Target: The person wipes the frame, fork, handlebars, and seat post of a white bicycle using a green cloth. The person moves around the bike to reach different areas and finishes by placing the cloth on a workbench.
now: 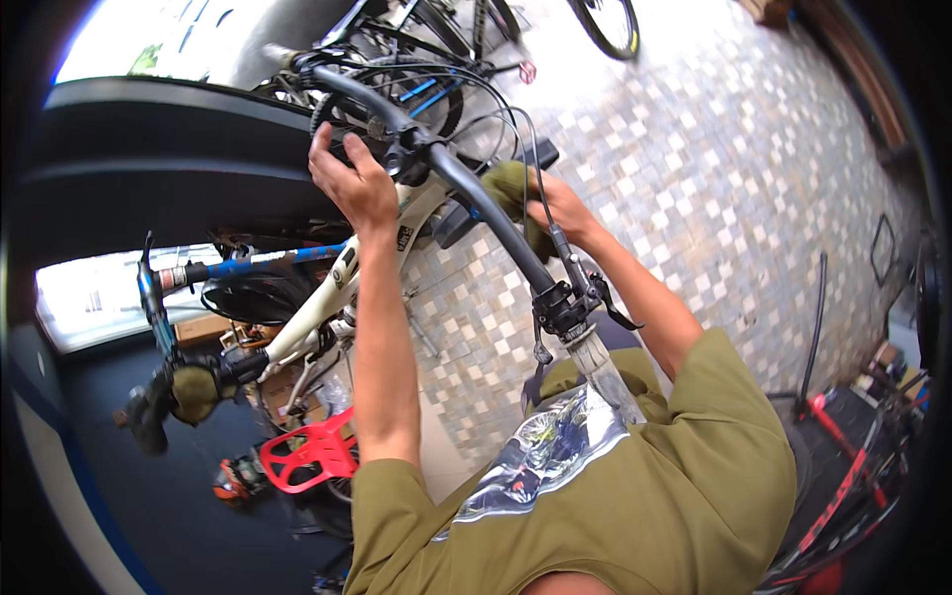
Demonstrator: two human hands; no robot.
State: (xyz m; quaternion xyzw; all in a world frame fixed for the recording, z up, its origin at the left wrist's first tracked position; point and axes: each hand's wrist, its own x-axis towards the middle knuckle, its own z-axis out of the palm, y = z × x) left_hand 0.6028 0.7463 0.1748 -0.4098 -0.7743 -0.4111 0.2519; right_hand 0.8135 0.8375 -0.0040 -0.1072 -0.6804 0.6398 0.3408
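Note:
A bicycle with a cream frame [322, 307] and a black handlebar [471, 188] stands in front of me, the bar slanting from far left to near right. At the bar's near end are a worn pale grip [603, 375] and a black brake lever [617, 305]. My left hand [359, 188] is beside the stem [407, 154], its fingers apart and nothing visible in them. Beyond the bar, my right hand [560, 213] is closed on an olive cloth [509, 186], with brake cables running in front of it. The cloth's lower part is partly hidden by the bar.
Several bicycles [436, 94] stand at the far left, with a wheel [607, 25] at the top. Left of me are a blue frame tube [263, 260] and a red plastic part [312, 451]. A red bicycle frame [838, 496] lies at the right, on a tiled floor [684, 188].

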